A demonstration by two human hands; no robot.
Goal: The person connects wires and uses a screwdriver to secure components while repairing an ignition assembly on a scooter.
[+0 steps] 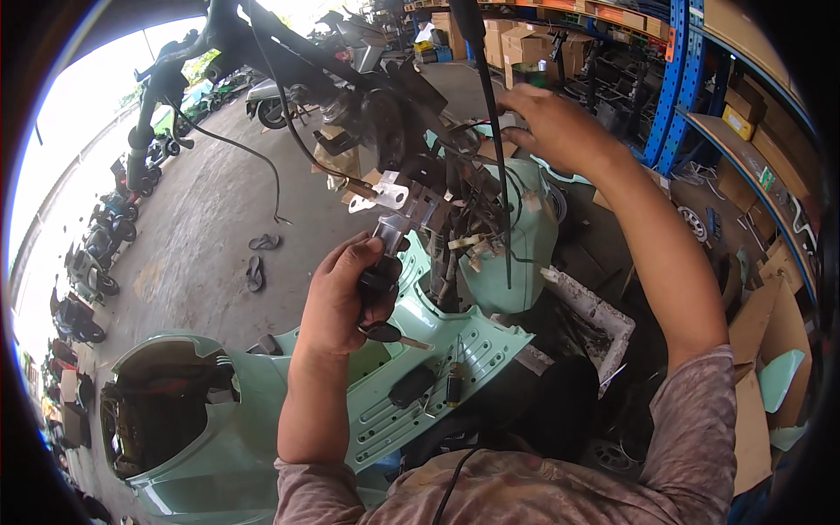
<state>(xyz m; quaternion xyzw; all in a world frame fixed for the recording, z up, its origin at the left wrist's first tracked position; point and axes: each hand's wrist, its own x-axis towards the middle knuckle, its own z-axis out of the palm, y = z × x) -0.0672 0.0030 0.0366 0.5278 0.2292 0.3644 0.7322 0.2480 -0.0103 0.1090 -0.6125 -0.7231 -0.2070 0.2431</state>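
Note:
My left hand is closed around a black and silver part that looks like an ignition lock, its metal end up against the scooter's bare steering column. A key with a black head sticks out below that hand, blade pointing right. Beside the metal end is a silver bracket with holes. My right hand is raised on the far side of a hanging black cable. Its thumb and fingers curl round a small pale thing I cannot make out. A wiring bundle hangs between the hands.
The scooter's mint-green floorboard bears a dark box-shaped part and a small tool-like item. Slippers lie on the concrete. Blue shelving and cartons stand right and behind; parked scooters line the left.

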